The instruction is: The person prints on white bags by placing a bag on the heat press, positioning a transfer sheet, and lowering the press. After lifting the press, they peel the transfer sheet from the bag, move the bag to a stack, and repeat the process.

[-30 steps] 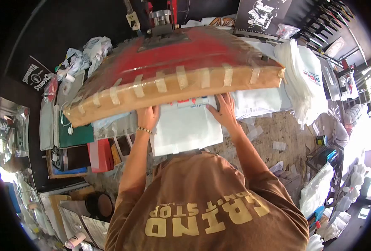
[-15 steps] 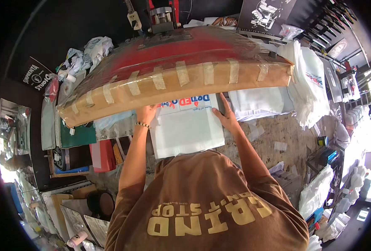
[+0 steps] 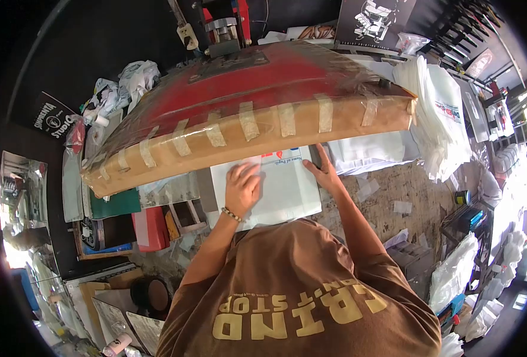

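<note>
A white fabric piece (image 3: 284, 193) with red and blue print and the words "Name of Pupil" lies flat in front of me, its far part hidden under the raised plate. My left hand (image 3: 243, 189) rests on its left half, fingers bent and slightly apart. At the right edge of the fabric is my right hand (image 3: 324, 172), thumb and forefinger spread, fingertips near the plate's underside. Just above both hands hangs the wide red press plate (image 3: 257, 83), its front edge wrapped in brown covering with strips of tape.
White fabric stacks (image 3: 370, 149) lie right of the press, and more printed white pieces (image 3: 436, 113) are draped beyond. At left are a red box (image 3: 150, 229) and a green board (image 3: 116, 203). Plastic bags (image 3: 138, 80) sit at the back left.
My left hand has moved right and toward me, from the fabric's left edge onto its top. The right hand stays by the right edge. More of the print is hidden by the plate.
</note>
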Tool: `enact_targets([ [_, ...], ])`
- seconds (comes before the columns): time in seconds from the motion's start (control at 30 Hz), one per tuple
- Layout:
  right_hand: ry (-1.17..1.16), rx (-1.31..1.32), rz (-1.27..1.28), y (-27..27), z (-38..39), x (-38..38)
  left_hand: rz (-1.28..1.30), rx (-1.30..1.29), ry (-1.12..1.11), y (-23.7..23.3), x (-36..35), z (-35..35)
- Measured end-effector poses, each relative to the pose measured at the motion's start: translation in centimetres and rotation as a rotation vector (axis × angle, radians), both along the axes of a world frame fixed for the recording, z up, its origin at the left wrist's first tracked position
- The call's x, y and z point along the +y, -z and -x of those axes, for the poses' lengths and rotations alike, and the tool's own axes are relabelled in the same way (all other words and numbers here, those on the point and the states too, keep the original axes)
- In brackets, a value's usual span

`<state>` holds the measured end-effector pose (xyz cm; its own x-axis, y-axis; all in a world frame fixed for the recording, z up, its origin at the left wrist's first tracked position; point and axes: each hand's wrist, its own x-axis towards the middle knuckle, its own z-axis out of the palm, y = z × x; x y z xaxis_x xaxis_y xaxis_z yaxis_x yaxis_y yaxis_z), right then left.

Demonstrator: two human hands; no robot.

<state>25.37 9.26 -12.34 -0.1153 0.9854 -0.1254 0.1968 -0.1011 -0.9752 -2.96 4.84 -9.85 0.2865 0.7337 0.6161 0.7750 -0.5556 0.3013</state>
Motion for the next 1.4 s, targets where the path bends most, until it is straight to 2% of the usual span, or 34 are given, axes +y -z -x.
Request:
enact_targets([
  [0.07,0.000,0.049,0.036,-0.2,0.1,0.2,0.055,0.005,0.081,0.0,-0.7,-0.6],
  [0.13,-0.039,-0.038,-0.028,-0.4,-0.3,0.1,0.064,-0.003,0.099,0.0,-1.5,-0.9],
  [0.27,-0.059,-0.031,-0.108,-0.6,-0.4,0.2,0.166,-0.012,0.182,-0.4,-2.8,-1.9],
  [0.47,-0.062,0.068,-0.032,-0.3,-0.6,0.2,0.247,0.022,0.310,-1.2,-4.4,-3.4],
  [0.53,-0.087,0.078,-0.097,0.2,-0.6,0.2,0.259,0.019,0.335,-2.1,-4.7,-4.1],
  [0.63,-0.026,0.157,0.013,-1.0,-1.0,-0.3,0.346,-0.079,0.415,-3.2,-5.7,-6.4],
  [0.7,0.076,0.374,0.168,-0.6,-1.9,0.1,0.756,-0.001,0.573,-3.3,-6.8,-8.5],
  [0.77,0.095,0.452,0.260,0.1,-5.0,1.0,1.019,-0.083,0.761,-4.0,-8.2,-11.8],
  [0.8,0.119,0.527,0.353,0.5,-7.0,1.0,1.028,-0.083,0.750,-5.4,-8.5,-12.9],
  [0.87,0.094,0.426,0.386,-0.3,-10.7,0.0,1.158,-0.141,0.998,-8.6,-8.0,-14.2],
  [0.93,0.129,0.198,0.329,1.2,-14.4,-1.5,1.071,-0.370,0.743,-8.2,-5.1,-11.4],
  [0.97,0.167,0.067,0.294,2.1,-16.1,-2.3,0.987,-0.643,0.586,-6.7,-2.4,-8.5],
  [1.0,0.207,-0.065,0.253,2.8,-16.8,-2.9,0.838,-0.585,0.162,-6.1,-0.1,-4.6],
  [1.03,0.196,-0.056,0.249,3.6,-16.2,-3.3,0.585,-0.576,-0.291,-3.9,2.7,-0.5],
  [1.07,0.247,-0.136,0.170,4.2,-15.3,-3.8,0.202,0.066,-0.792,-1.8,4.6,3.3],
  [1.1,0.305,-0.222,0.084,4.1,-14.3,-3.8,0.131,0.240,-0.814,1.5,5.3,6.6],
  [1.13,0.353,-0.215,0.088,1.7,-11.3,-3.8,0.218,0.132,-0.799,2.1,5.7,7.6],
  [1.17,0.325,-0.110,0.103,1.9,-9.6,-3.5,0.308,0.024,-0.776,2.6,6.0,7.8],
  [1.2,0.222,-0.228,-0.109,1.5,-8.1,-2.8,0.302,0.011,-0.760,2.9,6.4,8.4],
  [1.23,0.161,-0.228,-0.207,-1.5,-6.6,-2.3,0.400,-0.093,-0.731,3.2,6.6,9.0],
  [1.27,0.164,-0.234,-0.210,-1.1,-6.7,-0.8,0.500,-0.193,-0.706,3.4,6.2,9.0],
  [1.3,0.238,-0.376,-0.350,0.0,-6.8,1.2,0.499,-0.199,-0.711,2.5,5.0,8.3],
  [1.33,0.299,-0.514,-0.494,1.5,-6.8,3.2,0.346,-0.302,-0.614,0.5,3.0,7.2],
  [1.37,0.322,-0.586,-0.481,3.0,-7.7,5.4,0.182,-0.398,-0.527,-1.6,1.1,6.3],
  [1.4,0.337,-0.652,-0.474,4.7,-9.3,7.5,0.167,-0.403,-0.569,-3.1,-0.7,5.3],
])
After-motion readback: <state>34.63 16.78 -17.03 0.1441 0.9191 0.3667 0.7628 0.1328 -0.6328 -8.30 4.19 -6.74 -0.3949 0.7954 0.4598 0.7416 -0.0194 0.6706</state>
